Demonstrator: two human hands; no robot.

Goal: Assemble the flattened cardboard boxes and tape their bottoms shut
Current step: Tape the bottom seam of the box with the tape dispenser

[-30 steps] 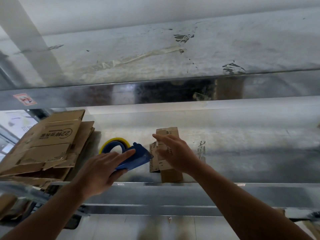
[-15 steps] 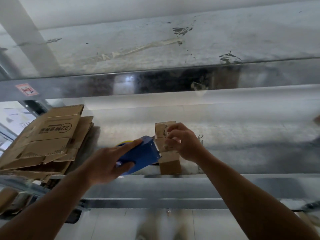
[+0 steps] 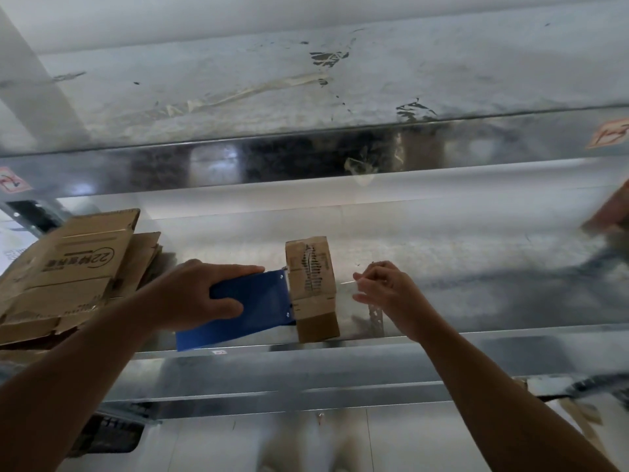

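A small brown cardboard box (image 3: 311, 284) stands on the shiny metal shelf (image 3: 442, 260), its printed face up. My left hand (image 3: 200, 294) grips a blue tape dispenser (image 3: 252, 304), whose front edge presses against the box's left side. My right hand (image 3: 384, 291) is just right of the box, fingers pinched on the end of a clear tape strip (image 3: 345, 286) that runs across the box top. A stack of flattened cardboard boxes (image 3: 75, 274) lies at the left of the shelf.
An upper metal shelf (image 3: 306, 158) runs overhead with old tape residue on it. A metal rail (image 3: 306, 362) fronts the lower shelf. A brown object (image 3: 609, 212) sits blurred at the far right. White floor shows below.
My right hand has left the box top and moved to its right side, pulling the tape end across. My left hand has brought the dispenser against the box's left side.
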